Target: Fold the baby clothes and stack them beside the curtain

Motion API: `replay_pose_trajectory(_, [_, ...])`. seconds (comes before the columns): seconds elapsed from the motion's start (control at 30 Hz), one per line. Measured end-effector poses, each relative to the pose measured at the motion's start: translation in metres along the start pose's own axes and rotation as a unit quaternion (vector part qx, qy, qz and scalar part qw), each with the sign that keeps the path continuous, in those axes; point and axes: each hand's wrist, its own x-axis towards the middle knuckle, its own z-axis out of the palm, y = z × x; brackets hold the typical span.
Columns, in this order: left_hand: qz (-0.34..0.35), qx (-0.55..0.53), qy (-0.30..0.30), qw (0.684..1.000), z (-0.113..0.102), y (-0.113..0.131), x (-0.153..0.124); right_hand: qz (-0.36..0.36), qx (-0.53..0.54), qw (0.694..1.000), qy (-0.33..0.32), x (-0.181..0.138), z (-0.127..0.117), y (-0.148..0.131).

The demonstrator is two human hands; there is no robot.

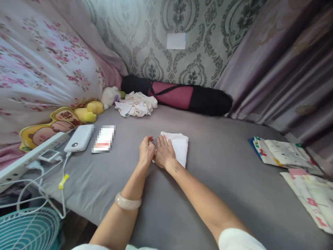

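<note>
A folded white cloth (181,147) lies flat on the grey bed sheet (215,166) in front of me. My right hand (164,151) rests palm down over its left part, fingers stretched out and slightly spread. Just to the left, my left hand (147,150) is curled closed at the cloth's left edge, against the side of my right hand. Whatever its fingers may hold is hidden from view.
Folded printed cloths (286,154) lie at the right. A crumpled printed cloth (136,104) and a long black and maroon bag (171,95) lie at the back. Leftward are a phone (104,139), a white power bank (79,138), a power strip (33,156) with cables, and a teal fan (28,229).
</note>
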Motion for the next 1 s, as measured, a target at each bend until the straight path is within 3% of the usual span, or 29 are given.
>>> replay_pose_trajectory(0.13, [-0.025,-0.017,-0.007,1.0,-0.001,-0.002,0.0,0.003,-0.011,1.0,-0.009,0.0,0.01,-0.002])
replay_pose_trajectory(0.3, [-0.032,0.002,-0.02,0.999,-0.002,0.002,-0.001,0.004,0.02,1.0,-0.007,-0.002,0.004,-0.001])
replay_pose_trajectory(0.43, [0.007,0.116,-0.014,0.993,-0.004,0.007,-0.002,-0.001,0.119,0.993,-0.003,-0.002,-0.01,0.008])
replay_pose_trajectory(0.53, [0.046,0.232,-0.003,0.972,-0.002,0.01,-0.006,0.004,0.178,0.984,0.01,-0.008,-0.022,0.023])
replay_pose_trajectory(0.7, [0.054,0.307,-0.033,0.95,0.006,0.009,-0.015,0.049,0.118,0.988,0.091,-0.033,-0.028,0.048])
replay_pose_trajectory(1.0, [0.075,0.381,-0.054,0.92,0.011,0.006,-0.012,0.052,0.048,0.99,0.124,-0.061,-0.002,0.057])
